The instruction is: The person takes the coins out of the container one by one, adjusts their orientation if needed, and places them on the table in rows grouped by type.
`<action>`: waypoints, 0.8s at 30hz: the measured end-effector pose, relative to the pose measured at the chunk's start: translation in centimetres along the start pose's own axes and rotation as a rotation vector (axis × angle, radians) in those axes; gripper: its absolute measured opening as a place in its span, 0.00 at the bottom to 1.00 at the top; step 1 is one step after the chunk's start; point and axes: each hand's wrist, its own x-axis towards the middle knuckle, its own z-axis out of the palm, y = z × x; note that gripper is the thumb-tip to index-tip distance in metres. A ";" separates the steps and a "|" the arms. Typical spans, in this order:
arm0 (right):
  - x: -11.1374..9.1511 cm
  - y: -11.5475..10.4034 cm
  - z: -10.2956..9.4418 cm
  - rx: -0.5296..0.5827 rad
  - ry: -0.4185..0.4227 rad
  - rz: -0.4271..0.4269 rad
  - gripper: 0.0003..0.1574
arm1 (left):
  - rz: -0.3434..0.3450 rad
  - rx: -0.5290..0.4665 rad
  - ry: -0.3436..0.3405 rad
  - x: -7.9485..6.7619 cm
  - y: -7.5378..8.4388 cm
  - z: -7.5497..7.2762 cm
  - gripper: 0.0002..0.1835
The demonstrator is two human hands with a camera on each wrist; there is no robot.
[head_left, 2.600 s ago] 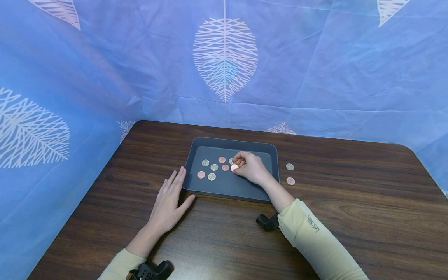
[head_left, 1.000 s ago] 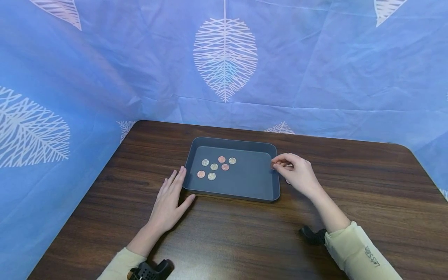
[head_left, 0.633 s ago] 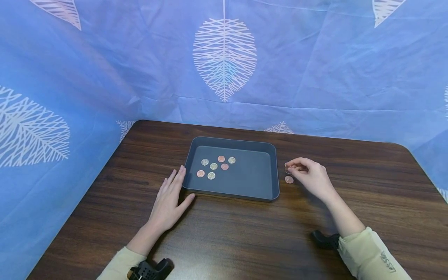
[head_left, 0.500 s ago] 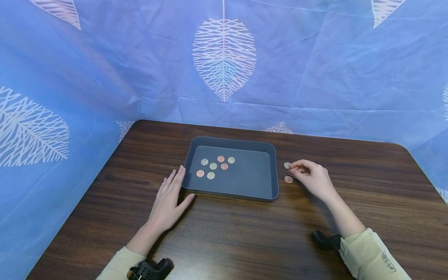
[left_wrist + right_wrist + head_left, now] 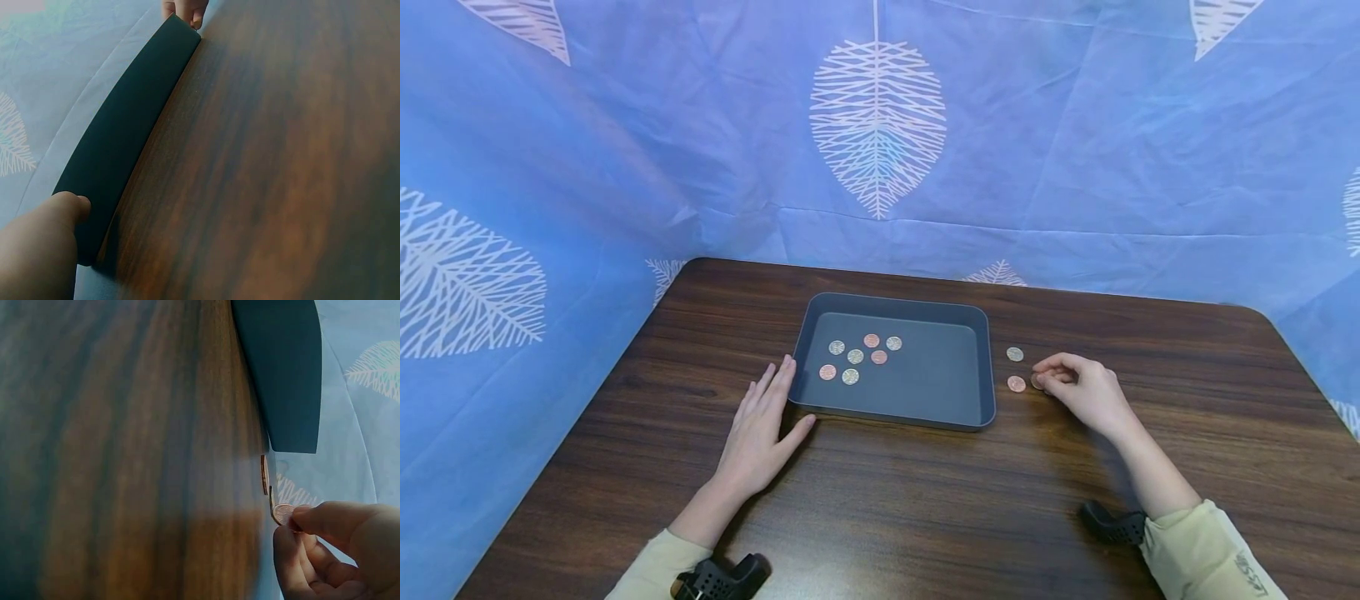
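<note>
My right hand (image 5: pixel 1092 402) pinches a copper-coloured coin (image 5: pixel 284 513) between thumb and fingertips, low over the table right of the tray. Most of that coin hides behind the fingers in the head view. Close by on the table lie a silver-coloured coin (image 5: pixel 1015 354) and another copper-coloured coin (image 5: pixel 1017 383). My left hand (image 5: pixel 754 437) is spread with straight fingers at the left end of the dark grey tray (image 5: pixel 925 400), its thumb (image 5: pixel 74 203) at the front wall. Several silver-coloured and copper-coloured coins lie flat in the left half of the tray.
The dark wooden table (image 5: pixel 880 500) has rounded far corners. A blue cloth (image 5: pixel 1075 150) with white leaf patterns hangs behind it. Black wrist cameras sit at both sleeves, the right one (image 5: pixel 1111 525) close over the tabletop.
My right hand has carried a copper-coloured coin from inside the tray over its right wall to the table, past the two coins there. The left hand has stayed in place.
</note>
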 end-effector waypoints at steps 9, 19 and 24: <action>-0.2 0.4 0.1 -0.044 -0.023 0.000 0.08 | 0.002 -0.007 -0.002 0.0 -0.1 0.0 0.40; -0.3 0.5 0.1 -0.094 -0.027 -0.023 0.06 | -0.001 -0.006 -0.006 0.0 -0.2 0.1 0.40; -0.4 0.5 0.1 -0.097 -0.030 -0.015 0.06 | -0.002 -0.005 -0.009 0.0 -0.2 0.1 0.41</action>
